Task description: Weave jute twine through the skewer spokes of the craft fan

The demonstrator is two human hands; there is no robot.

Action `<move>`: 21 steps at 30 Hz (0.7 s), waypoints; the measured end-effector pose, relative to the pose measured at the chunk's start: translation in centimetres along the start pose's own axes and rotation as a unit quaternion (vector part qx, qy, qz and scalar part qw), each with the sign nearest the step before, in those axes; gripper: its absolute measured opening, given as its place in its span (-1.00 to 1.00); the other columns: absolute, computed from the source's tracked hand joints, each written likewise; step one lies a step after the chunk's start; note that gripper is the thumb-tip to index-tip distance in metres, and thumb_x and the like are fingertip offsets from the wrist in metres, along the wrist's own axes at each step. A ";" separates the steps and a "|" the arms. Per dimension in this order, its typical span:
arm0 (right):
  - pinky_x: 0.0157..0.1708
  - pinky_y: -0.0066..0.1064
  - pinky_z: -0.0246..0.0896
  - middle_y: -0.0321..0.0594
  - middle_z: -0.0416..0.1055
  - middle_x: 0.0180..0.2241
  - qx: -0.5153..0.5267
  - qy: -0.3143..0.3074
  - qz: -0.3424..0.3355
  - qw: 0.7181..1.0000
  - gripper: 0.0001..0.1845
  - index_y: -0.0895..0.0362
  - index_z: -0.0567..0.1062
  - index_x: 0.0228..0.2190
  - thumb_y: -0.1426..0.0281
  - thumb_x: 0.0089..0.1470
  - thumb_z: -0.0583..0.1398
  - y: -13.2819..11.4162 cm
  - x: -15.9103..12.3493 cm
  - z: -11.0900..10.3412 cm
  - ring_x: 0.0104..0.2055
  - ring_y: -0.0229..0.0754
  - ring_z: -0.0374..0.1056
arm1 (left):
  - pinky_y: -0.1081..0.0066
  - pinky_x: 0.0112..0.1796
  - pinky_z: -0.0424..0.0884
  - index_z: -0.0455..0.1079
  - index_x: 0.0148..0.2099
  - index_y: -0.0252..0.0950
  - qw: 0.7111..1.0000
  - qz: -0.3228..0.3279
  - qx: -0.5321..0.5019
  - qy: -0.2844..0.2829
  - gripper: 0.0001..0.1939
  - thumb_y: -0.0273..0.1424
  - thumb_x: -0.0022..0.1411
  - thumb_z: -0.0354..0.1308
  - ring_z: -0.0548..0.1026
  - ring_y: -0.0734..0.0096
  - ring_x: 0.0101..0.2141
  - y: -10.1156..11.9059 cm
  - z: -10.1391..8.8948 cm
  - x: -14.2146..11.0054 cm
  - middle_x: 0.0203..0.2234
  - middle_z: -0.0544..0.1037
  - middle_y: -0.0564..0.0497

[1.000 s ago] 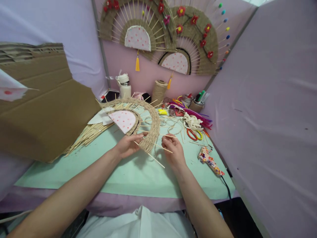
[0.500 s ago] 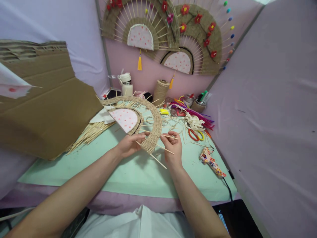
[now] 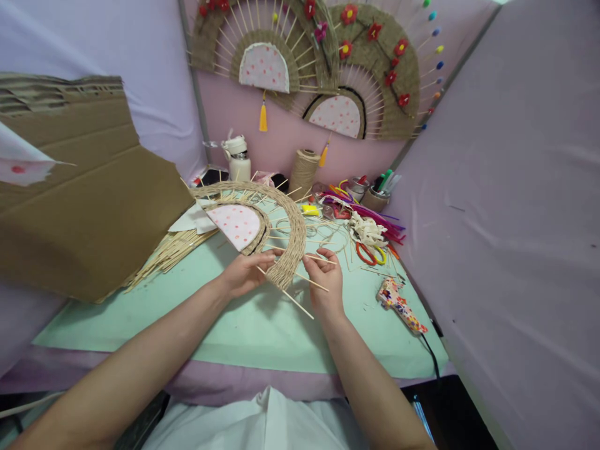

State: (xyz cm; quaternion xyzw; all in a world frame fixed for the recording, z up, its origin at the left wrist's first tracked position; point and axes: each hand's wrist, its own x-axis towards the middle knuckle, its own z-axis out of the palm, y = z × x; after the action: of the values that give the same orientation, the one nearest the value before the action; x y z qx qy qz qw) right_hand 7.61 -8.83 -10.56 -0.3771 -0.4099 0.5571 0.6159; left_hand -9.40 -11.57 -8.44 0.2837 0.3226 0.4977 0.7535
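Note:
Above the table, both my hands hold a half-round fan (image 3: 294, 247) of thin wooden sticks and woven twine. Its centre is a white half-disc (image 3: 237, 225) with pink dots and a dark line along its curved edge. My left hand (image 3: 246, 273) is closed on the fan's lower end, thumb on top near the inner sticks and other fingers hidden underneath. At the fan's outer right edge, my right hand (image 3: 325, 281) pinches a stick (image 3: 323, 259) between thumb and fingers. Two more bare stick ends jut out below it, toward me.
A floral glue gun (image 3: 402, 306) with a cord lies at right. Behind it are scissors (image 3: 366, 253), cream lace (image 3: 368, 230) and purple strips. A twine spool (image 3: 304, 172) and white bottle (image 3: 239, 159) stand at the back. Cardboard (image 3: 89, 206) leans at left beside loose sticks (image 3: 171, 253).
Almost nothing differs. Both hands keep the same hold on the fan, and the whole view has shifted very slightly.

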 end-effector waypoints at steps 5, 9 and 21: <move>-0.19 -0.32 0.28 -0.35 0.50 -0.44 -0.006 0.005 0.010 1.000 -0.48 0.05 0.21 -0.22 0.30 -0.17 0.35 0.1 0.0 0.0 -0.36 -0.25 0.43 | 0.35 -0.28 0.39 0.51 -0.16 -0.39 1.000 0.001 0.008 0.000 -0.76 -0.46 0.08 0.22 0.52 0.32 -0.34 -0.1 0.0 0.0 -0.31 0.60 -0.11; -0.24 -0.34 0.27 -0.37 0.49 -0.46 0.001 0.007 0.018 1.000 -0.48 0.05 0.20 -0.23 0.30 -0.18 0.35 0.1 -0.1 0.0 -0.39 -0.25 0.43 | 0.36 -0.29 0.38 0.52 -0.15 -0.39 1.000 0.003 0.010 -0.008 -0.75 -0.47 0.07 0.22 0.52 0.33 -0.34 -0.1 0.0 0.1 -0.32 0.61 -0.11; -0.18 -0.28 0.26 -0.31 0.53 -0.45 -0.022 -0.002 0.013 1.000 -0.51 0.05 0.17 -0.29 0.28 -0.15 0.35 -0.1 -0.8 0.2 -0.37 -0.19 0.46 | 0.34 -0.30 0.41 0.51 -0.16 -0.38 1.000 0.009 0.007 0.006 -0.77 -0.48 0.08 0.21 0.54 0.30 -0.36 0.1 0.0 0.0 -0.34 0.61 -0.09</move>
State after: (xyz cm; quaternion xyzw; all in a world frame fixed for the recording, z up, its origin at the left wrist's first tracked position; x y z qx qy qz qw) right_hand 7.40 -9.64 -10.48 -0.3950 -0.4186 0.5564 0.5993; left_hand -9.47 -11.56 -8.41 0.2890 0.3284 0.5035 0.7450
